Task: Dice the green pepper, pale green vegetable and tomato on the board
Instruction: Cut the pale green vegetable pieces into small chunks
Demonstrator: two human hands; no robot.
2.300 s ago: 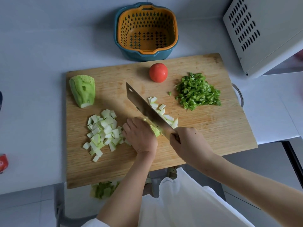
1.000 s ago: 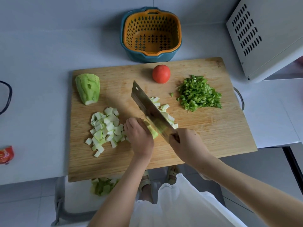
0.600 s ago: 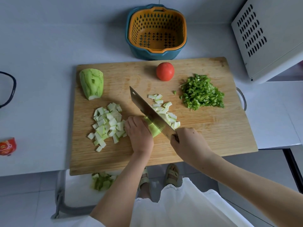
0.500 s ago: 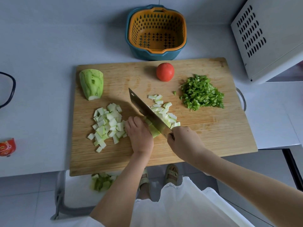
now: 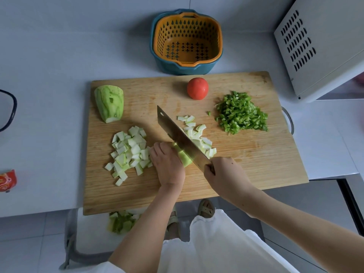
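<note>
Orange colander nested in blue bowl on white table. Vented white appliance placed at right; red packet seen at left edge.

We have one head-worn wide-angle view, looking steeply down and close at the cutting board filling mid-frame on the tabletop.

Rectangular wooden cutting board: fills frame centre. Whole red tomato: upright, upper centre. Diced green pepper heap: right. Peeled pale green vegetable half: upper left; its white cubes: heaped centre-left.
</note>
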